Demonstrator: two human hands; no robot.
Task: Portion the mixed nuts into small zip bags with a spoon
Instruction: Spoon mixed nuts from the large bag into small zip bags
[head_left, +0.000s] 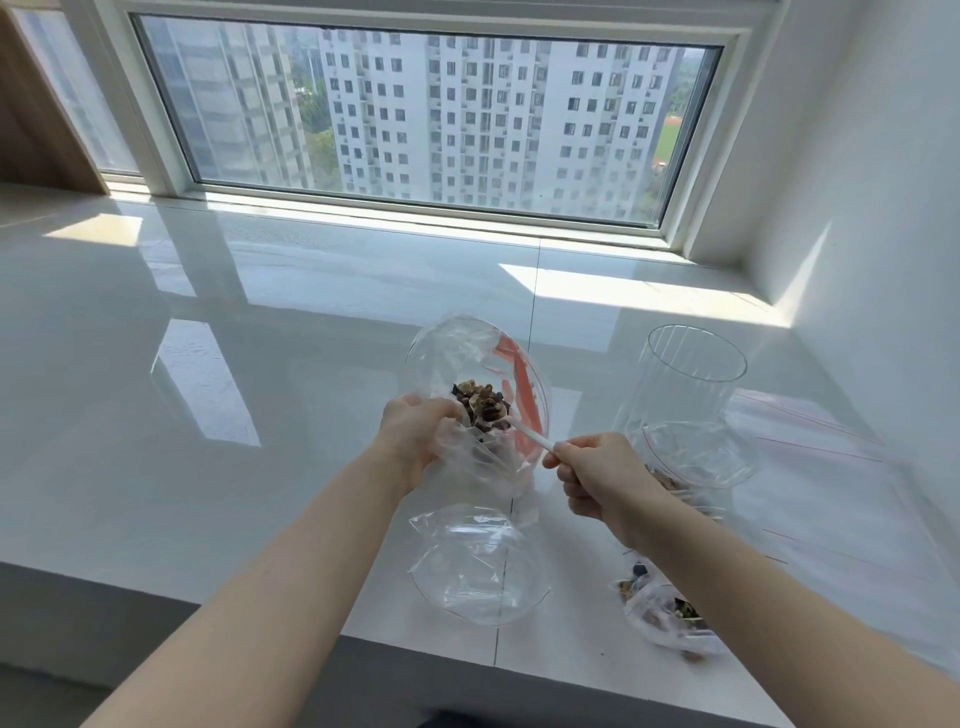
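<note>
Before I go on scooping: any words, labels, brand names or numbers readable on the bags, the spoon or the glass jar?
None can be read.
Large bag of nuts: red zip strip only, no print visible.
Spoon: plain white.
Glass jar: clear, no label visible.
Small zip bags: thin red lines, no text visible.

Thin, clear, crinkled plastic film forms the zip bag (470, 358) gripped in the left hand's fingers (415, 423). The spoon (519, 428) pinched by the right hand's fingers (563, 457) is white, smooth plastic. The countertop (260, 332) below is glossy white.
</note>
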